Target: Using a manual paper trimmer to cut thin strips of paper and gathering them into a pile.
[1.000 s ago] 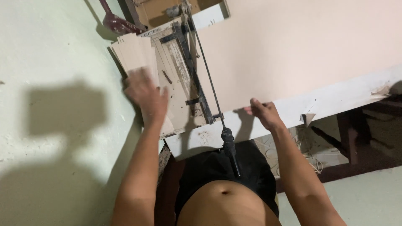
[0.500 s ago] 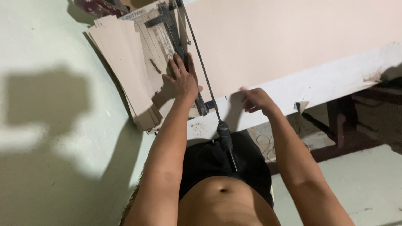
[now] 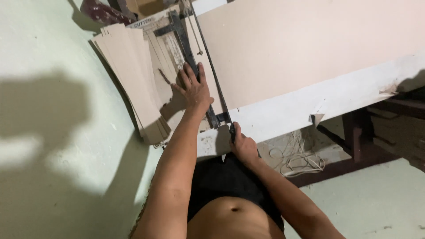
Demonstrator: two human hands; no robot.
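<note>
Left hand point(image 3: 194, 88) presses spread flat on the cutter point(image 3: 186, 42); right hand point(image 3: 242, 144) grips its handle point(image 3: 232, 131). Tan sheets point(image 3: 133, 75) lie stacked left.

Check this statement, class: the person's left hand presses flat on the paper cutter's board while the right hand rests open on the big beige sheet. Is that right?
Not quite. In the head view the left hand does press flat on the paper cutter, but the right hand is closed around the cutter's handle at the table's front edge, not resting on the beige sheet.

Dim, warm light from behind casts a big soft shadow on the pale wall point(image 3: 53, 132); slightly blurred.
</note>
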